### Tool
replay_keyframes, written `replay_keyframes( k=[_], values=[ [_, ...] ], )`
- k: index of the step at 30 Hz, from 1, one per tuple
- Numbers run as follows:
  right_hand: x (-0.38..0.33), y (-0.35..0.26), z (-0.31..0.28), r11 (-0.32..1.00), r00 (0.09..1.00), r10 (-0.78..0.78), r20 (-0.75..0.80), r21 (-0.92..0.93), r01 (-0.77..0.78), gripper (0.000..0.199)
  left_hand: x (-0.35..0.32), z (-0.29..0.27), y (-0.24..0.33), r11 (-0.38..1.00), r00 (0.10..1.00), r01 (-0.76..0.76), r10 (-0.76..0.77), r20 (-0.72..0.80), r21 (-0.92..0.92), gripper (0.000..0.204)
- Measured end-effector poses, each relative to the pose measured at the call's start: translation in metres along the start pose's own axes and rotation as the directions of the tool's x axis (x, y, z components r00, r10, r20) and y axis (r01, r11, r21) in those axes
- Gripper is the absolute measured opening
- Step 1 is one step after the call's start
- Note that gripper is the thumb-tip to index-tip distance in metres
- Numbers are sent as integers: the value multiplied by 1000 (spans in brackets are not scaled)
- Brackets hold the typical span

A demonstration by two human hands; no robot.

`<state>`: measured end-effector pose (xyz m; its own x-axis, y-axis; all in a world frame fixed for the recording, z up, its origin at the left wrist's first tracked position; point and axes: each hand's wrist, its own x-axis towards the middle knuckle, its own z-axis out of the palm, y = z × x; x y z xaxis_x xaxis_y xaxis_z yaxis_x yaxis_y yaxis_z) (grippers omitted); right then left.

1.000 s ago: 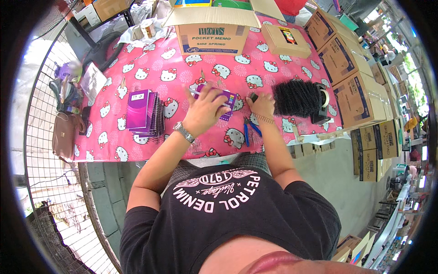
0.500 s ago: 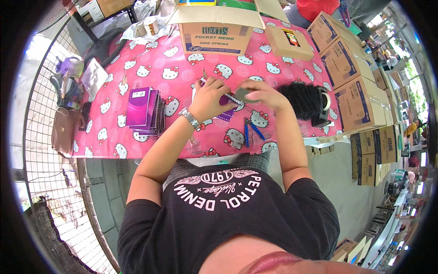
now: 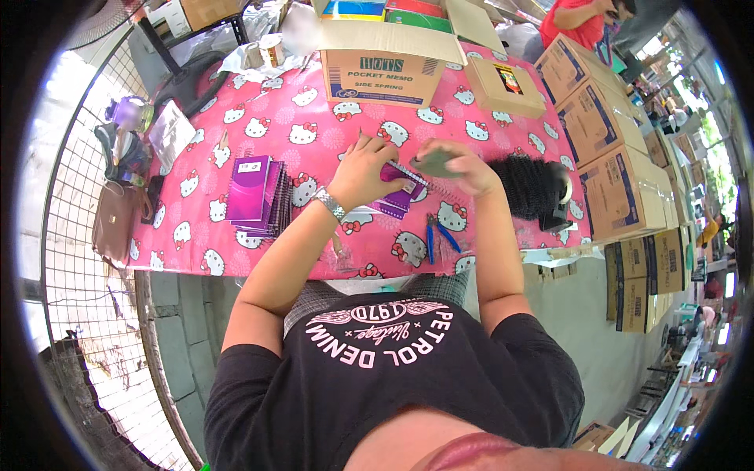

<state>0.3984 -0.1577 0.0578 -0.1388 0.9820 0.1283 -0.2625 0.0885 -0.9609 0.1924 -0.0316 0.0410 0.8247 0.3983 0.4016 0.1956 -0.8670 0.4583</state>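
My left hand (image 3: 365,171), with a metal watch at the wrist, closes over a small purple memo notebook (image 3: 408,188), thumb on its cover. Punched holes show along the notebook's edge. Close to the right of it, my right hand (image 3: 473,169) is closed on a flat, dark grey-green piece (image 3: 441,163) whose kind I cannot make out. A thin spiral coil seems to run between the notebook's edge and the right hand. Blue-handled cutters (image 3: 441,237) lie just below, handles toward me. To the left stands a stack of purple spiral notebooks (image 3: 253,192).
Right of my hands lie a heap of black spiral coils (image 3: 520,187) and a tape dispenser (image 3: 558,206). An open carton (image 3: 381,74) of notebooks and a flat brown box (image 3: 505,86) stand at the back. Stacked cartons (image 3: 609,192) line the right side. A person in red (image 3: 573,20) is beyond.
My right hand has shifted slightly up and away from the notebook with the dark piece. More of the purple cover and its edge now shows. The whole view has shifted a little.
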Motion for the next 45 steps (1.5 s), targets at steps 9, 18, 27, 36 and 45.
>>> replay_keyframes(
  k=[9, 18, 27, 36, 45],
  values=[
    [43, 7, -7, 956, 970, 216, -110, -179, -233, 58, 2, -17, -22, 998, 997, 53, -53, 47, -14, 30],
    [48, 20, -20, 972, 972, 232, 39, -35, -230, 59, 1, -16, -31, 979, 991, 109, -95, 93, -171, 32],
    [62, 10, -19, 939, 969, 244, -27, -242, -243, 52, 14, -15, -38, 955, 998, 50, -39, 42, -291, 34],
    [66, 9, -18, 948, 973, 229, 13, -230, -220, 38, 15, -13, -38, 942, 992, 124, -108, 68, -312, 39],
    [4, 118, -81, 85, 884, -16, -466, -882, -464, 64, 8, -1, -36, 837, 949, 253, -313, -44, -485, 25]
  ],
)
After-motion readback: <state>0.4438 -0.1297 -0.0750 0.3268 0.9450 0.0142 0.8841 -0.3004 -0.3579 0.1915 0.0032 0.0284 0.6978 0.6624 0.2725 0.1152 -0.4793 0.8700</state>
